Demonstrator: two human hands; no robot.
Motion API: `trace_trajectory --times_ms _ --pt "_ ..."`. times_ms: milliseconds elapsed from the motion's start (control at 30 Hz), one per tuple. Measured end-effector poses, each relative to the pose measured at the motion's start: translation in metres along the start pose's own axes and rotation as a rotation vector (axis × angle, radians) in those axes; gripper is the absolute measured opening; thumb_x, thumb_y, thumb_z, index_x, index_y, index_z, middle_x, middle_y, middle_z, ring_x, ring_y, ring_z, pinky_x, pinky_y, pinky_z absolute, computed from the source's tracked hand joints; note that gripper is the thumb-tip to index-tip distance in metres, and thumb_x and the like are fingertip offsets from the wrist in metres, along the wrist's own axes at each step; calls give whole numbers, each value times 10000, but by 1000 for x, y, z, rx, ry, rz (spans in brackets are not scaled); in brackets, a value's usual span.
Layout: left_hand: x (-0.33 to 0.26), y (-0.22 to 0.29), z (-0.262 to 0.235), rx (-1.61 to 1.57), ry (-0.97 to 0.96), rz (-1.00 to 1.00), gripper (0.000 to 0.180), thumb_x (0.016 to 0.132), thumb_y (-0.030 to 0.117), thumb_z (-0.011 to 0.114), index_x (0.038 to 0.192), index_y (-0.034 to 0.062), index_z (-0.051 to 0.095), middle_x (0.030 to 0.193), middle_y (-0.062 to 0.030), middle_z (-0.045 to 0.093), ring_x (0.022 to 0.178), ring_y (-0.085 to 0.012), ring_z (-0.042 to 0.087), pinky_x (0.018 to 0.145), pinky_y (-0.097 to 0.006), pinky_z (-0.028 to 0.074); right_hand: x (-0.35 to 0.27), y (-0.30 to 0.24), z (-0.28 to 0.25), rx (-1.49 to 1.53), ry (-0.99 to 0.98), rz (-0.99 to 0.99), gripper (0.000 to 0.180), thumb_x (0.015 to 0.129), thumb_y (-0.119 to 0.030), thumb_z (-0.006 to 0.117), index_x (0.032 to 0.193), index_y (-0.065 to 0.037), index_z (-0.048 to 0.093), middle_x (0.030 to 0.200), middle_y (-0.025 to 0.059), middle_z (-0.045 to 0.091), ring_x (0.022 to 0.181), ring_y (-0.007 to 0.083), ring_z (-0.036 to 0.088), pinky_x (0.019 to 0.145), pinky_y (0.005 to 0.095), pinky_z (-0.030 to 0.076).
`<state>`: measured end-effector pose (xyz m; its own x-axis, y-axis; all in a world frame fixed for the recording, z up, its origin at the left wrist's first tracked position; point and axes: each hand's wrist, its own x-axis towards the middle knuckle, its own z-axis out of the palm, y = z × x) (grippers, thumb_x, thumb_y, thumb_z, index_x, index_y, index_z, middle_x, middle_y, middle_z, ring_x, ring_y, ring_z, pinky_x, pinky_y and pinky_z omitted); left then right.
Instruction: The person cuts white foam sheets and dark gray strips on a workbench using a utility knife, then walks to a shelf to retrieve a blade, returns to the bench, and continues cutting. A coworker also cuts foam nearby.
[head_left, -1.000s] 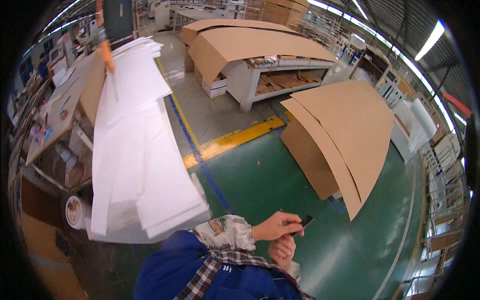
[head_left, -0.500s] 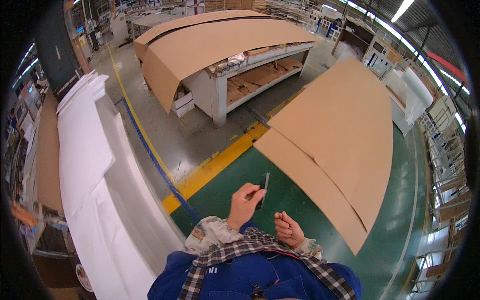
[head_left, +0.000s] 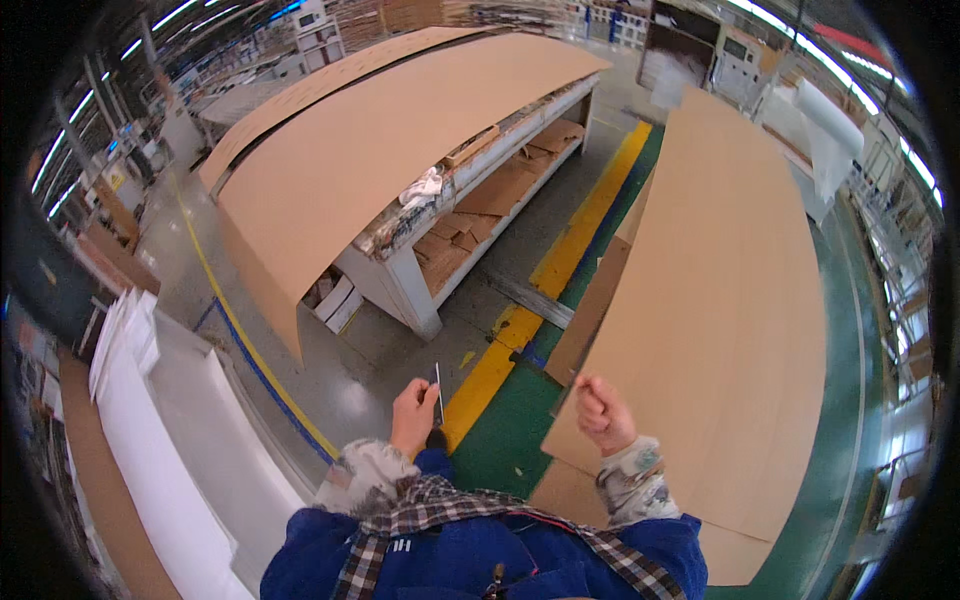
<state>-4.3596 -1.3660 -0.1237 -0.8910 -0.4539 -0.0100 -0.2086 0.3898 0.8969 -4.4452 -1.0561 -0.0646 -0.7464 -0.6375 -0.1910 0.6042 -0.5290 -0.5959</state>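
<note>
My left hand (head_left: 411, 416) pinches a thin, flat, dark piece (head_left: 438, 392) with a pale straight edge. It is held upright above the floor, and its exact kind cannot be made out. To the right, my right hand (head_left: 606, 414) is closed with its fingers curled. Whatever may be inside those fingers is hidden. This hand appears in front of the left edge of a large brown cardboard sheet (head_left: 715, 330); whether it touches the sheet cannot be told.
Ahead stands a white workbench (head_left: 398, 290) with large brown sheets (head_left: 400, 120) overhanging it and cardboard scraps on its lower shelf. On my left lies a stack of white sheets (head_left: 150, 440). A yellow floor stripe (head_left: 505, 350) runs between bench and cardboard.
My view has moved forward and turned, bringing bench and cardboard closer. My hands are farther apart, the right one now over the cardboard's edge. The left still pinches the flat piece.
</note>
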Motion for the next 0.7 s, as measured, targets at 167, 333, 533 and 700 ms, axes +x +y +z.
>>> trace_trajectory --times_ms 167,333,533,700 --pt "177 -3 9 186 -141 410 179 895 161 588 816 14 525 700 -124 496 620 -267 513 583 -357 430 58 -27 -10 -15 250 -249 252 1005 -263 427 1045 -54 563 582 -65 377 407 20 303 349 179 231" --pt "341 23 50 428 -273 989 114 819 126 629 854 44 557 839 -107 513 826 -281 556 673 -376 459 63 -11 -5 105 526 -391 259 1014 -265 409 1057 -61 561 592 -66 374 404 20 299 337 170 251" --pt "537 41 155 668 -419 1333 121 751 70 623 857 56 566 848 -79 499 866 -262 528 757 -362 440 165 -44 -34 205 658 -450 229 998 -246 447 1038 -57 570 579 -50 383 412 31 315 345 187 237" --pt "696 59 256 1079 -417 1386 84 753 138 593 828 100 600 871 -61 515 910 -213 519 765 -346 413 305 -160 -79 193 571 -426 229 997 -226 453 1039 -31 566 577 -42 388 414 35 315 378 187 236"
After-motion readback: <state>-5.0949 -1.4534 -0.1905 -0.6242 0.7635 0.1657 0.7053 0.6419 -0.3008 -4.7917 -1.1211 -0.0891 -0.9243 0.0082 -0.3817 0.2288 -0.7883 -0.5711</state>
